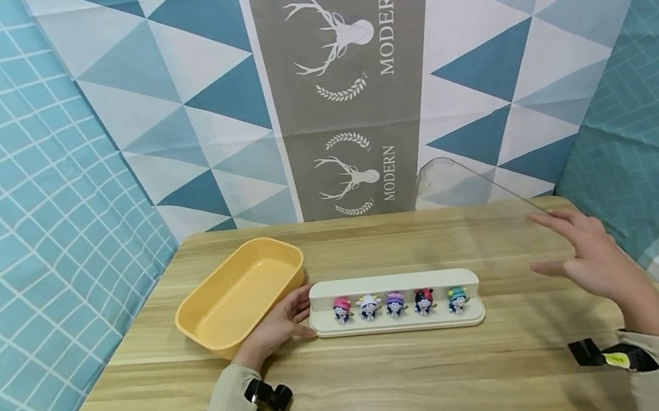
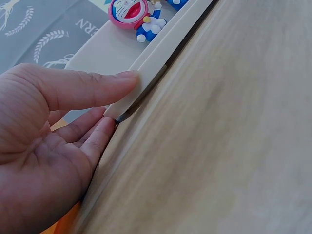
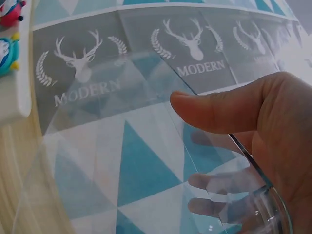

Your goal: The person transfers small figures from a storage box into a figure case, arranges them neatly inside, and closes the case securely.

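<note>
A long white display base (image 1: 392, 281) lies on the table with a row of several small cartoon figurines (image 1: 395, 304) in coloured hats. At its left end my left hand (image 1: 276, 326) pinches the base, the thumb on the rim and the fingertips low against the edge, as the left wrist view shows. To the right, my right hand (image 1: 589, 255) holds a clear plastic cover (image 3: 146, 146) by one edge, raised and tilted above the table. In the right wrist view the thumb lies on the near side, and the other fingers show through the plastic.
A yellow plastic basin (image 1: 241, 297) stands at the back left, close beside my left hand. The wooden table (image 1: 396, 394) ends at a patterned cloth (image 1: 350, 89) behind it. Blue tiled sheeting (image 1: 12, 175) hangs on the left. Each wrist wears a small black camera.
</note>
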The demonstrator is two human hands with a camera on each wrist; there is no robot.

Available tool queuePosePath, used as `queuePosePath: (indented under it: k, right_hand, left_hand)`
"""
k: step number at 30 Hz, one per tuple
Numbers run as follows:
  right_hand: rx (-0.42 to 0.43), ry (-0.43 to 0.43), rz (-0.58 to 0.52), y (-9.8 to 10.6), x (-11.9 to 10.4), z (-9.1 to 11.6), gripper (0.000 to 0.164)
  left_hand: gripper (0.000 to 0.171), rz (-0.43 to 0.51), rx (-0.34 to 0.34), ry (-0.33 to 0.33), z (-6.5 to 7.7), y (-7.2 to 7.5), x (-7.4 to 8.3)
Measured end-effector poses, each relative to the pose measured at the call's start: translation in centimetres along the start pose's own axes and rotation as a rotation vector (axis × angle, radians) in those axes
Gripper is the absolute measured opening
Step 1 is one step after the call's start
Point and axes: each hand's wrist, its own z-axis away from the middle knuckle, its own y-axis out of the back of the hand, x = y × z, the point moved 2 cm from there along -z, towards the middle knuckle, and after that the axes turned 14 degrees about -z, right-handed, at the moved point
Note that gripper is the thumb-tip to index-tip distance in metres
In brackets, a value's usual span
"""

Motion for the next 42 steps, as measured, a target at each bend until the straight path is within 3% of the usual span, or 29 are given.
queuePosePath:
  k: [6,14,29,42]
  right_hand:
    - [-0.020,0.119,-0.040,0.0,-0.6,-0.7,0.078]
    - [-0.064,0.129,-0.178,-0.9,-1.0,-1.9,0.078]
    - [-0.106,0.363,-0.328,-2.9,-0.3,-3.9,0.079]
    - [-0.203,0.407,-0.416,-4.1,0.2,-5.6,0.075]
  left_hand:
    - [0.095,0.007,-0.006,0.002,0.1,0.0,0.1]
    - [0.094,0.005,-0.008,0.001,0.0,0.0,0.2]
    - [0.095,0.004,0.004,0.003,0.1,-0.1,-0.1]
    - [0.095,0.014,0.002,0.006,0.0,0.0,-0.1]
